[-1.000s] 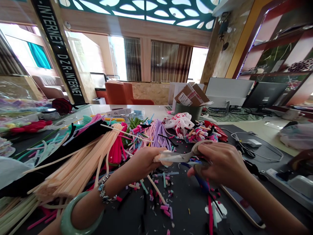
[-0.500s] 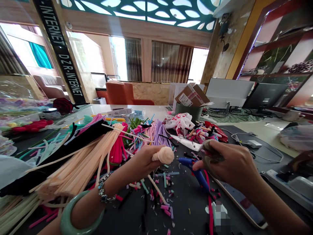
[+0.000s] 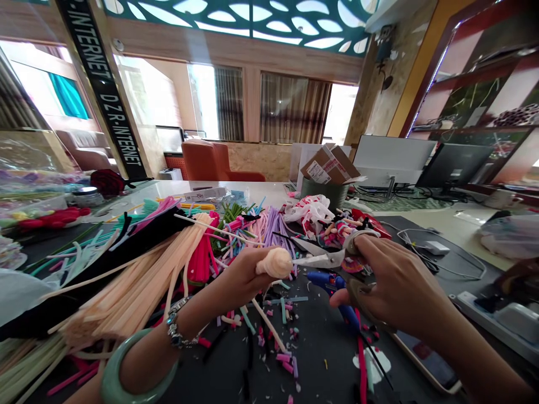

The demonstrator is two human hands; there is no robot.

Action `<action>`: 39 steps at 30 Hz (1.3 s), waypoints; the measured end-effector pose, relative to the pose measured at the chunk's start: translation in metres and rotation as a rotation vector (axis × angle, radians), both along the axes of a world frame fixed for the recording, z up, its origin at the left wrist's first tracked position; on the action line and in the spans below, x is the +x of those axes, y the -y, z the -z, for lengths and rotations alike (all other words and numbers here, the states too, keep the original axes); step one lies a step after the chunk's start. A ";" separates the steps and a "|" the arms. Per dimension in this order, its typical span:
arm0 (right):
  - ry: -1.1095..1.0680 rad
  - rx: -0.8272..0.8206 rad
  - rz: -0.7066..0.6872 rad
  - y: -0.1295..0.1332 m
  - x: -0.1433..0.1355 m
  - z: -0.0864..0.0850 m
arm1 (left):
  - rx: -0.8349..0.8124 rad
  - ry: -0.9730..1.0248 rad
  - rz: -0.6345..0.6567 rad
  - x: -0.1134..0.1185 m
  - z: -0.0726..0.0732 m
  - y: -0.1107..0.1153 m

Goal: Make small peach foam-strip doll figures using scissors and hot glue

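A small cream-coloured fuzzy piece (image 3: 275,262), coiled and rounded at its end, is held in the closed fingers of my left hand (image 3: 242,275). My right hand (image 3: 391,280) grips scissors (image 3: 326,259) by the handles, thumb and fingers apart in the loops. The blades are spread, and one blade's tip reaches the right side of the cream piece. Below the scissors, a blue glue gun (image 3: 345,308) lies on the dark mat (image 3: 311,359).
A thick bundle of cream stems (image 3: 135,280) lies at left. Purple stems (image 3: 275,227), a white plastic bag (image 3: 309,213) and a green bin (image 3: 324,193) stand beyond my hands. Cut scraps dot the mat. At right are a phone (image 3: 425,359) and a power strip (image 3: 497,325).
The scissors have opened and swung so that a blade points left at the cream piece. My left hand has shifted slightly left, and my right hand has turned.
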State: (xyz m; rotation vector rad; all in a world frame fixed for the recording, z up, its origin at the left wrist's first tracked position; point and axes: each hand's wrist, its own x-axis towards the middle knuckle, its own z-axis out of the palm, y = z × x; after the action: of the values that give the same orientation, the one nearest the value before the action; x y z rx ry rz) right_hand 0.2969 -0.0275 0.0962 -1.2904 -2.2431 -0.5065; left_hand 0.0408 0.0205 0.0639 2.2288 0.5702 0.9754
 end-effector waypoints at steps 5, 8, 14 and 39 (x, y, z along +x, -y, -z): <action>0.006 -0.003 -0.014 0.002 0.000 0.002 | 0.060 -0.011 0.006 -0.001 -0.002 -0.001; 0.009 -0.011 -0.026 0.002 -0.001 0.003 | 0.087 -0.015 0.006 -0.001 -0.002 -0.001; 0.025 -0.039 -0.017 0.000 -0.002 0.004 | 0.145 -0.049 -0.017 -0.002 -0.003 -0.001; 0.131 -0.195 -0.001 0.062 -0.025 0.010 | -0.253 0.085 -0.198 -0.009 0.029 -0.045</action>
State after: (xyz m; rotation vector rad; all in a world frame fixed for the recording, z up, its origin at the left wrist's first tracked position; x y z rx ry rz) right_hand 0.2716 -0.0895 0.0858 -1.3876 -2.4527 -0.3893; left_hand 0.0314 0.0659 0.0352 1.9254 0.8385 1.0290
